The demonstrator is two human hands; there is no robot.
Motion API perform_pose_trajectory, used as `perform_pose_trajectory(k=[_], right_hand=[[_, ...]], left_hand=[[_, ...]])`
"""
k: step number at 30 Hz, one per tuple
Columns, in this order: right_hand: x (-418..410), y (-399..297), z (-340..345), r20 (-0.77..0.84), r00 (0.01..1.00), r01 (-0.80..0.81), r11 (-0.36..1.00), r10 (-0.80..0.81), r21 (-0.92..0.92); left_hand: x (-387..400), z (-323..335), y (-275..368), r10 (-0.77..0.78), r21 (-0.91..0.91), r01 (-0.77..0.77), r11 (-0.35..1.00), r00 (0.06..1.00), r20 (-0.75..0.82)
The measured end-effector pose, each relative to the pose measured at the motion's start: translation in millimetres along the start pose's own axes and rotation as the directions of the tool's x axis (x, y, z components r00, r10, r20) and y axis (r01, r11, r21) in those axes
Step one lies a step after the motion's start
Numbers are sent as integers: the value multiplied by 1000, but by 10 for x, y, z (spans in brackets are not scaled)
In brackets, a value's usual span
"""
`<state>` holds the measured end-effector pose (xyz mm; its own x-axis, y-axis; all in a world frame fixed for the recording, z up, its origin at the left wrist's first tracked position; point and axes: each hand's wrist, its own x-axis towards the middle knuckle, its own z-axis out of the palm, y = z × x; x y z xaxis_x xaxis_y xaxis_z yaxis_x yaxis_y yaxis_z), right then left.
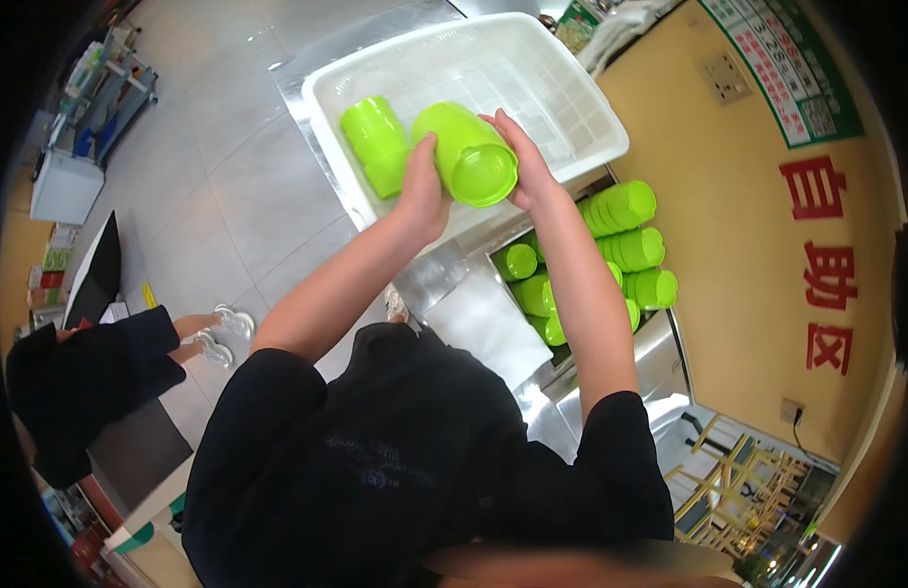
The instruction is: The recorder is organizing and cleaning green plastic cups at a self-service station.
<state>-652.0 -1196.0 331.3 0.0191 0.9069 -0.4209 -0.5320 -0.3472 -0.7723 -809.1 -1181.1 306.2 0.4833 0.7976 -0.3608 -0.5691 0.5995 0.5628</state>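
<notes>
Between my left hand (426, 187) and my right hand (528, 163) is a bright green plastic cup or stack of cups (465, 151), gripped from both sides and tilted with one round end towards me. It is above the near side of a white plastic basket (571, 95). Inside the basket, left of my hands, lies a second stack of green cups (374, 143) on its side. Past my right forearm, several stacks of green cups (623, 209) fill a recess in the steel counter. My forearm covers part of them.
A white sheet or board (490, 323) lies on the steel counter (424, 283) before my body. The yellow wall (667, 117) on the right bears a socket (726, 76) and red lettering. At left, another person (93, 353) stands on the tiled floor, near a grey cart (119, 95).
</notes>
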Motion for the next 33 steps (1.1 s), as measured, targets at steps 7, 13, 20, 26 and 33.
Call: perform_pose_trajectory(k=[7, 13, 20, 26, 33], right_hand=[[881, 92, -336, 72, 956, -278, 957, 283, -82], [1459, 156, -500, 14, 932, -346, 898, 363, -272], [1862, 260, -176, -39, 995, -104, 929, 96, -354], [2021, 364, -340, -59, 997, 7, 772, -57, -636], [1828, 434, -480, 88, 924, 198, 269, -372, -943]], left_hand=[[859, -391, -154, 163, 421, -40, 906, 952, -261], [1454, -511, -39, -22, 553, 214, 805, 943, -332], [1768, -684, 262, 48, 616, 148, 774, 956, -290], [1626, -785, 73, 282, 958, 19, 287, 954, -103], [1258, -590, -80, 328, 930, -339, -145, 870, 368]])
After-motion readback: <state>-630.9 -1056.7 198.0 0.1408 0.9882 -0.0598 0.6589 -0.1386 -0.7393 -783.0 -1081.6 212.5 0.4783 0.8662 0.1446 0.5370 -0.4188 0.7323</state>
